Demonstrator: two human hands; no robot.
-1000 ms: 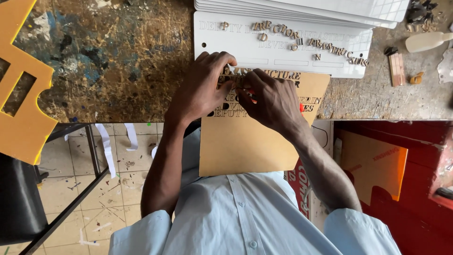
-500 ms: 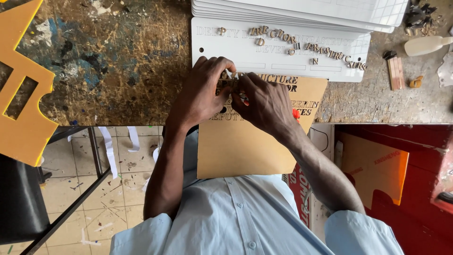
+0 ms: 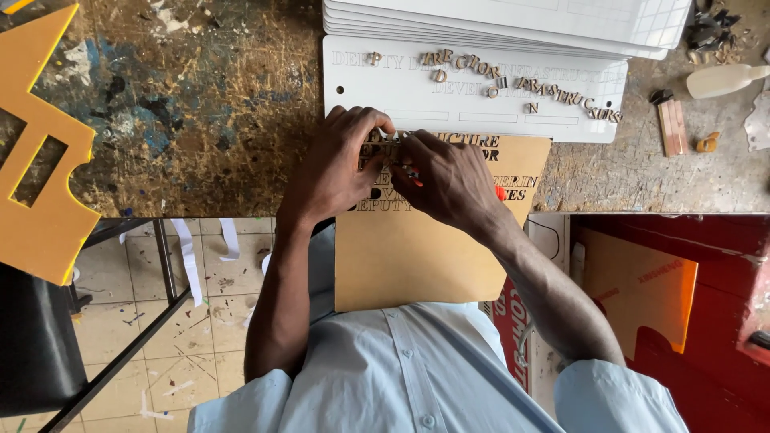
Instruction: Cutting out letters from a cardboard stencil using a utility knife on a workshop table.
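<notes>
Both forearms reach forward from the body, and the left hand (image 3: pixel 337 168) and right hand (image 3: pixel 449 180) meet with fingers curled, pinching small cut-out letters (image 3: pixel 391 149) on the brown board (image 3: pixel 417 248) beneath them. Just beyond the hands, a white panel (image 3: pixel 473 108) lies on the bench (image 3: pixel 200 96), scattered with loose wooden letters (image 3: pixel 553 90).

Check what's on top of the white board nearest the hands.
Small loose wooden letters lie scattered on the white board, over faint engraved lines of lettering. More white boards overlap its far edge, hiding that strip. The tan sheet covers part of its near edge.
</notes>
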